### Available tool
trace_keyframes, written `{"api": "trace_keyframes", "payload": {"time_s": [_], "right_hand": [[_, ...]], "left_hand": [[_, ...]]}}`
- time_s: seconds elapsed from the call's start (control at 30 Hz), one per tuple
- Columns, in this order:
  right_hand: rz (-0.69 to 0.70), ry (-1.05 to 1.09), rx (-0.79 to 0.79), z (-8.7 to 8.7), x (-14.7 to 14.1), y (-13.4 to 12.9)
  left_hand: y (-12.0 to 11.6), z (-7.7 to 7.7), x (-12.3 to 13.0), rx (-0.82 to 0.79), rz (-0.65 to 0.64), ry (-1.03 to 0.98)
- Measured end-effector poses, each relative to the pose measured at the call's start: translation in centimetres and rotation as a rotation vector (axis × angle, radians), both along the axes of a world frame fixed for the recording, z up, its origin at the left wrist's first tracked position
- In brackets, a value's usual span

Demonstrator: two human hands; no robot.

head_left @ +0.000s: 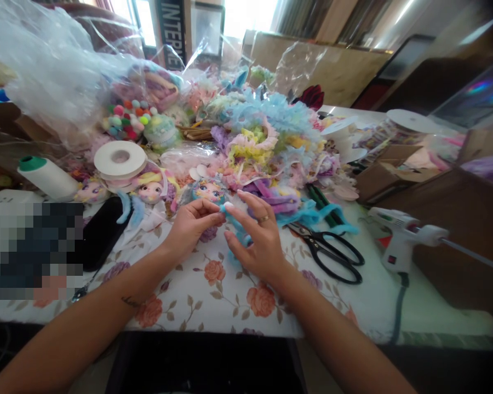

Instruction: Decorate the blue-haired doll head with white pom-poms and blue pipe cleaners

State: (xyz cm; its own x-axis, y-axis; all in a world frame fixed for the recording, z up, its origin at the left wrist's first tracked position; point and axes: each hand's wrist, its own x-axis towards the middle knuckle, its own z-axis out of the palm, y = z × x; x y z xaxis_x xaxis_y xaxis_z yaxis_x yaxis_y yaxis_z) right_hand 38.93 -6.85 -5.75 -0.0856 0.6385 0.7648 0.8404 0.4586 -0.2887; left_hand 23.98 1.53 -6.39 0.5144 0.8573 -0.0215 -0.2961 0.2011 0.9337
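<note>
My left hand [193, 221] pinches a fuzzy light-blue chenille stem [222, 208] between thumb and fingertips. Beside it, my right hand [257, 232], with a ring on one finger, has its fingers apart. Its index fingertip touches the pinched end, while the thumb stays away from it. More blue fuzz shows partly hidden behind the right hand; whether it is the same piece I cannot tell. Just beyond my fingers lies a doll face with blue trim [208, 190]. Black-handled scissors [332, 254] rest to the right of my right hand.
A white glue gun [398, 241] stands at the right by a cardboard box [447, 219]. On the left are a black phone [101, 235], a thread cone [47, 176] and a ribbon spool [120, 158]. Pastel trims [267, 123], pompoms [129, 117] and clear plastic [57, 60] pile up behind.
</note>
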Motion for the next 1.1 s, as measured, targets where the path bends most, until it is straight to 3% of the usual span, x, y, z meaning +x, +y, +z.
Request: {"api": "trace_keyframes", "payload": {"time_s": [0.27,0.4,0.47,0.53,0.67,0.7,0.77,0.87,1.0,1.1], "right_hand": [[0.063,-0.085,-0.048,-0.3,-0.3,0.0],[0.031,-0.052,0.084,1.1,0.8,-0.4],[-0.15,0.022,0.196,1.8,2.4,-1.3],[-0.447,0.141,0.303,1.7,4.8,-3.0],[-0.953,0.53,0.431,-0.6,10.6,-8.5],[-1.035,0.576,0.358,-1.3,12.0,-10.0],[-1.243,0.613,0.383,-2.4,14.5,-12.5],[-1.241,0.724,0.059,-2.8,17.7,-14.5],[-1.175,0.703,-0.383,-1.6,21.7,-13.5],[-1.246,0.643,-0.513,-0.4,23.0,-12.1]], "left_hand": [[-0.2,0.1,0.0,0.028,-0.011,0.007],[0.1,0.1,0.0,-0.033,-0.011,-0.034],[0.3,0.1,0.1,-0.069,0.0,-0.063],[0.5,0.2,0.2,-0.098,0.011,-0.097],[0.7,0.0,0.3,-0.12,0.012,-0.128],[0.7,-0.2,0.3,-0.118,0.009,-0.128],[0.7,-0.4,0.3,-0.108,-0.002,-0.122],[0.6,-0.6,0.3,-0.097,-0.016,-0.106],[0.7,-0.5,0.3,-0.109,-0.01,-0.092],[0.7,-0.4,0.2,-0.108,0.008,-0.1]]}}
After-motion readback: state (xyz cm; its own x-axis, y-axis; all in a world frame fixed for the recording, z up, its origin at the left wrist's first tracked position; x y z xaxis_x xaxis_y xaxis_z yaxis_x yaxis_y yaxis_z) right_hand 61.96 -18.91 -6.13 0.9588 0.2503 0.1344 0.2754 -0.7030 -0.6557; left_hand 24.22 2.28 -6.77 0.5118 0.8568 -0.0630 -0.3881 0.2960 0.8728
